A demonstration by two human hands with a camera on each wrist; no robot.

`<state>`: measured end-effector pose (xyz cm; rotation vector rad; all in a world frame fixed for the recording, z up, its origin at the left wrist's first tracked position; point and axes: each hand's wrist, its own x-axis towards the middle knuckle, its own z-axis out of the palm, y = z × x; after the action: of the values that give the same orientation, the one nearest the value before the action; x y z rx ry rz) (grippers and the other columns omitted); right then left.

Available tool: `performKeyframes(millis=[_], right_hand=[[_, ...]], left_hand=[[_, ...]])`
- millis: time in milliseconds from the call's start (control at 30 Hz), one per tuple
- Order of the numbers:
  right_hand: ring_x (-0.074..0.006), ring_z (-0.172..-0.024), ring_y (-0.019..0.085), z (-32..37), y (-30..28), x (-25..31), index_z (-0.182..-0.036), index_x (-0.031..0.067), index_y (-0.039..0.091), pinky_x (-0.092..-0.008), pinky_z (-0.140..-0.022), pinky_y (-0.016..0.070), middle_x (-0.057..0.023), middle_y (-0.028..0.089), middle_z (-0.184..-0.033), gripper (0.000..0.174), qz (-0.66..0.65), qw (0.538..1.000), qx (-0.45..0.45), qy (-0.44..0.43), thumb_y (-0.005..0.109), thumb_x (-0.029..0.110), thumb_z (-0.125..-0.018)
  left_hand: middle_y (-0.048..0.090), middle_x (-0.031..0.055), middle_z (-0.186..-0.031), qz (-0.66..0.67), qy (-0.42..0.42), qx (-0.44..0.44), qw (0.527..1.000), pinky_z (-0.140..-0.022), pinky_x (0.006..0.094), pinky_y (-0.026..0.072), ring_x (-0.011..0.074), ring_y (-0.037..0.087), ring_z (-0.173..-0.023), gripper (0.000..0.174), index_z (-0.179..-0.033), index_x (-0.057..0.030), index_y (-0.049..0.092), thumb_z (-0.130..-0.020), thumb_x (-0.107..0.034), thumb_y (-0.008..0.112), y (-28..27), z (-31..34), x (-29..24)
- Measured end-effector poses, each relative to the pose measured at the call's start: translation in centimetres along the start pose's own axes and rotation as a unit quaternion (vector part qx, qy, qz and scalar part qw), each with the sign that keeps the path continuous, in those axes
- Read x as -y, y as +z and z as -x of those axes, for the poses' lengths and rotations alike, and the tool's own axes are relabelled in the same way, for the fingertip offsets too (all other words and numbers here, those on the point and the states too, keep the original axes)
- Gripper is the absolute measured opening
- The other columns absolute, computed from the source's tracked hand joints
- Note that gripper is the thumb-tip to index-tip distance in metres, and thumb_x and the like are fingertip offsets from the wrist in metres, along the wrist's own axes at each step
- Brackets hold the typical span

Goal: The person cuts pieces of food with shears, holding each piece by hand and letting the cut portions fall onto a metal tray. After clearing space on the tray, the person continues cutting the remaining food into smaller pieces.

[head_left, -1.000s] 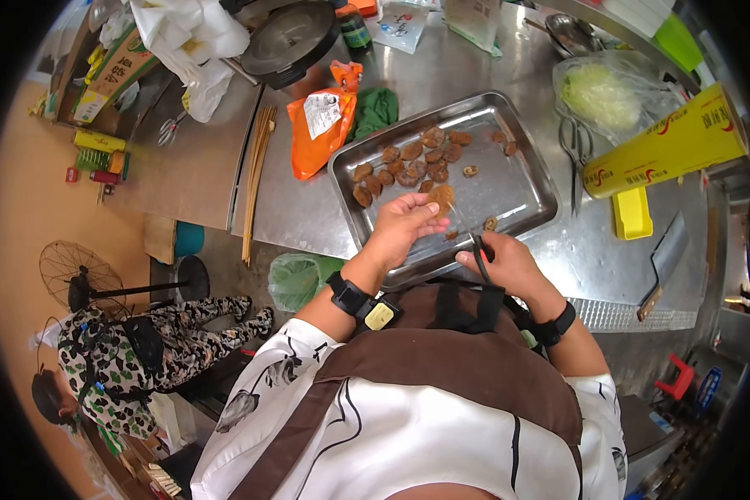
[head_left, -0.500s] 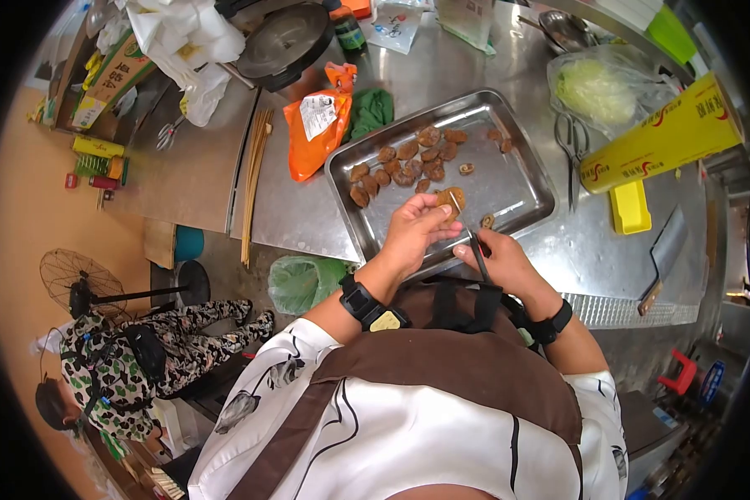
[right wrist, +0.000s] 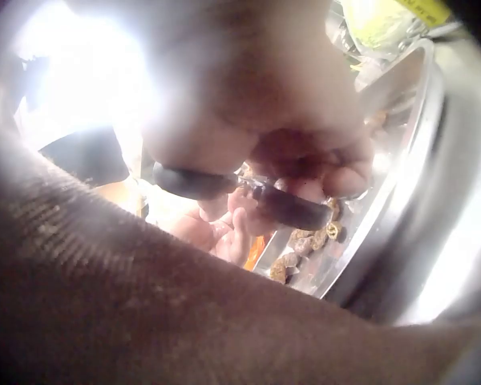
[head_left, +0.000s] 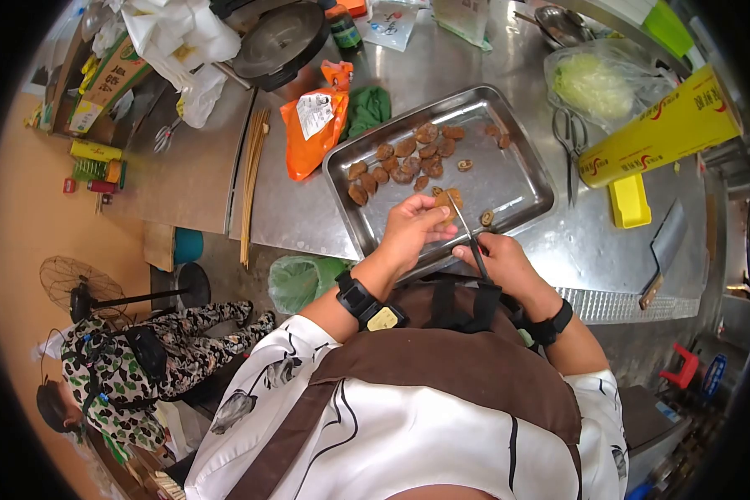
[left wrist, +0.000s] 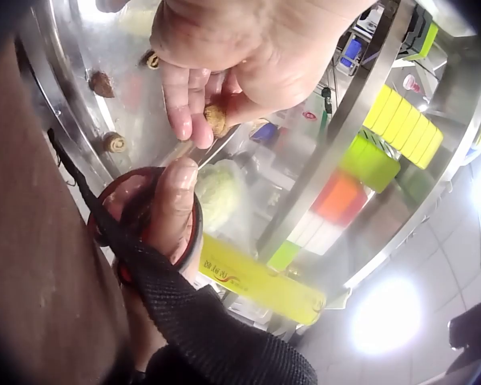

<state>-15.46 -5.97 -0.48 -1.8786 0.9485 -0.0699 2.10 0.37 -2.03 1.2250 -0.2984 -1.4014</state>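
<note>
My left hand [head_left: 410, 232] pinches a brown, wrinkled food piece [head_left: 447, 202] between thumb and fingers over the near side of a steel tray [head_left: 521, 187]. Scissors with dark handles [head_left: 477, 254] are gripped in my right hand [head_left: 508, 262], thumb through one loop. Their blades [head_left: 459, 214] lie across the held piece in the head view. Several similar brown pieces [head_left: 404, 148] are grouped in the tray's far left part. Two small ring-like pieces lie apart from them, one a cut piece [head_left: 464, 166] near the middle, another cut piece [head_left: 487, 217] by the near edge.
Left of the tray are an orange bag [head_left: 315, 129] and thin sticks [head_left: 254, 187]. To the right lie larger scissors [head_left: 570, 137], a long yellow box [head_left: 662, 137], a yellow container [head_left: 630, 202] and a cleaver [head_left: 668, 242]. Another person [head_left: 112, 375] is at the left.
The scissors' blades have come up from below the held piece to lie across it. The left hand has shifted slightly right and turned the piece; the grouped pieces stay in place.
</note>
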Motion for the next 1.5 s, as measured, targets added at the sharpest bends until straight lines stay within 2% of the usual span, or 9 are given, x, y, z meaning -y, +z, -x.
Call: performKeyframes(millis=[67, 200, 433, 600, 733, 1200, 1267, 1400, 1500], right_hand=[[-0.0355, -0.061, 0.057, -0.3, 0.3, -0.4, -0.068, -0.0012, 0.057, -0.0407, -0.056, 0.0425, -0.0190, 0.056, -0.062, 0.049, -0.012, 1.000, 0.009, 0.007, 0.063, 0.046, -0.079], [-0.0293, -0.058, 0.056, -0.5, 0.2, -0.3, -0.071, -0.0018, 0.058, -0.0378, -0.056, 0.0426, -0.0171, 0.057, -0.062, 0.045, -0.066, 0.997, 0.011, 0.036, 0.063, 0.043, -0.080], [-0.0213, -0.059, 0.054, -0.4, -0.2, -1.0, -0.069, -0.0005, 0.056, -0.0344, -0.056, 0.0421, -0.0146, 0.054, -0.060, 0.048, -0.070, 0.996, 0.017, 0.061, 0.064, 0.045, -0.079], [-0.0286, -0.063, 0.057, 0.5, -0.8, -0.1, -0.071, 0.0003, 0.054, -0.0374, -0.058, 0.0430, -0.0167, 0.056, -0.064, 0.053, -0.017, 0.998, 0.023, 0.049, 0.063, 0.053, -0.076], [-0.0358, -0.067, 0.058, 0.4, -0.8, 0.6, -0.071, 0.0001, 0.054, -0.0412, -0.061, 0.0438, -0.0192, 0.058, -0.066, 0.055, 0.015, 0.998, 0.031, 0.046, 0.062, 0.055, -0.076], [-0.0370, -0.064, 0.058, -0.2, 0.2, -0.7, -0.068, -0.0002, 0.054, -0.0423, -0.058, 0.0433, -0.0199, 0.056, -0.062, 0.052, 0.011, 1.000, 0.003, -0.003, 0.062, 0.051, -0.078], [-0.0369, -0.063, 0.058, -0.2, 0.1, -0.6, -0.067, 0.0000, 0.054, -0.0422, -0.056, 0.0431, -0.0198, 0.056, -0.061, 0.052, 0.011, 1.000, -0.005, -0.014, 0.062, 0.050, -0.078], [-0.0342, -0.059, 0.056, -0.5, -0.7, -0.6, -0.065, 0.0000, 0.055, -0.0399, -0.055, 0.0427, -0.0182, 0.054, -0.059, 0.052, 0.024, 0.999, 0.024, 0.015, 0.064, 0.050, -0.076], [-0.0320, -0.057, 0.056, -0.6, -0.6, -0.6, -0.066, -0.0002, 0.056, -0.0384, -0.055, 0.0424, -0.0167, 0.054, -0.058, 0.051, 0.001, 0.999, 0.026, 0.025, 0.065, 0.049, -0.076]], left_hand=[[0.060, 0.0084, -0.084, -0.001, -0.035, 0.015, 0.999, -0.066, 0.0333, 0.0549, 0.0213, 0.064, -0.073, 0.013, -0.092, -0.0033, 0.052, -0.083, -0.006, 0.061, 0.1, 0.1, 0.4], [0.060, 0.0109, -0.087, 0.004, -0.041, 0.001, 0.999, -0.064, 0.0299, 0.0562, 0.0214, 0.064, -0.071, 0.015, -0.093, 0.0017, 0.053, -0.083, -0.005, 0.061, 0.5, 0.1, 0.6], [0.059, 0.0113, -0.095, 0.035, -0.046, -0.020, 0.998, -0.074, 0.0328, 0.0546, 0.0222, 0.063, -0.080, 0.018, -0.100, 0.0013, 0.052, -0.086, -0.008, 0.059, 0.1, -0.3, 1.0], [0.059, 0.0108, -0.094, 0.044, -0.028, -0.021, 0.998, -0.078, 0.0339, 0.0532, 0.0218, 0.063, -0.084, 0.023, -0.105, 0.0023, 0.049, -0.087, -0.009, 0.058, 0.1, -0.1, 0.5], [0.060, 0.0123, -0.093, 0.048, -0.016, -0.023, 0.998, -0.074, 0.0304, 0.0544, 0.0223, 0.064, -0.081, 0.023, -0.102, 0.0029, 0.049, -0.085, -0.007, 0.060, 0.4, -0.5, 0.8], [0.061, 0.0120, -0.087, 0.017, 0.002, -0.020, 1.000, -0.068, 0.0311, 0.0548, 0.0207, 0.063, -0.073, 0.015, -0.093, 0.0019, 0.052, -0.082, -0.004, 0.062, 0.3, -0.8, 0.9], [0.061, 0.0081, -0.085, 0.013, -0.006, -0.013, 1.000, -0.069, 0.0305, 0.0534, 0.0177, 0.062, -0.073, 0.013, -0.093, -0.0026, 0.053, -0.084, -0.006, 0.061, 0.2, -0.9, 0.8], [0.061, 0.0081, -0.085, -0.004, -0.011, -0.020, 1.000, -0.069, 0.0312, 0.0540, 0.0178, 0.062, -0.073, 0.012, -0.092, -0.0021, 0.054, -0.083, -0.006, 0.062, -0.1, -0.9, 1.1], [0.061, 0.0109, -0.087, -0.015, -0.040, -0.006, 0.999, -0.064, 0.0299, 0.0560, 0.0191, 0.063, -0.072, 0.014, -0.091, 0.0027, 0.056, -0.081, -0.003, 0.063, 0.3, -0.6, 1.2]])
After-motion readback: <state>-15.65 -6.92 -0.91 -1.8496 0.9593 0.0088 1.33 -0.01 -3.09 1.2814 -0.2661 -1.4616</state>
